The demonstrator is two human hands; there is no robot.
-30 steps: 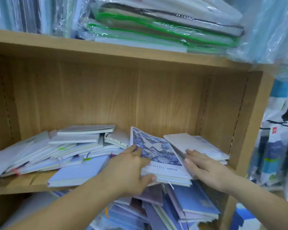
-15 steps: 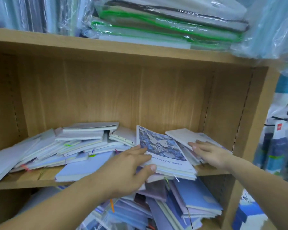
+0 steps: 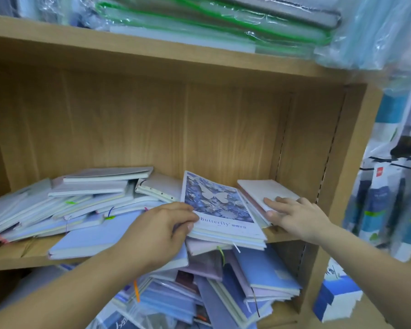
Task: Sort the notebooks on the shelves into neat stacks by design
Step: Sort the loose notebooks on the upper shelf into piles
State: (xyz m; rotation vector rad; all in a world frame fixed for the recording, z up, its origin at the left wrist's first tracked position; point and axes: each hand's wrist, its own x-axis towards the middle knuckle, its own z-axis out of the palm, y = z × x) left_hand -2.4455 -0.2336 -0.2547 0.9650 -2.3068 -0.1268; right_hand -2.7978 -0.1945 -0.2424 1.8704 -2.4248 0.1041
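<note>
Gripping the butterfly stack at the shelf front with left hand, fingers curled round its edge. Pressing the white notebook just beside with right hand, fingers flat. Next, likely: separate designs and square edges.

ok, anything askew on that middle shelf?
Yes. The Butterfly notebook stack overhangs the shelf edge, gripped by the left hand. The pale notebooks left of it lie fanned and slanted, not stacked.
</note>
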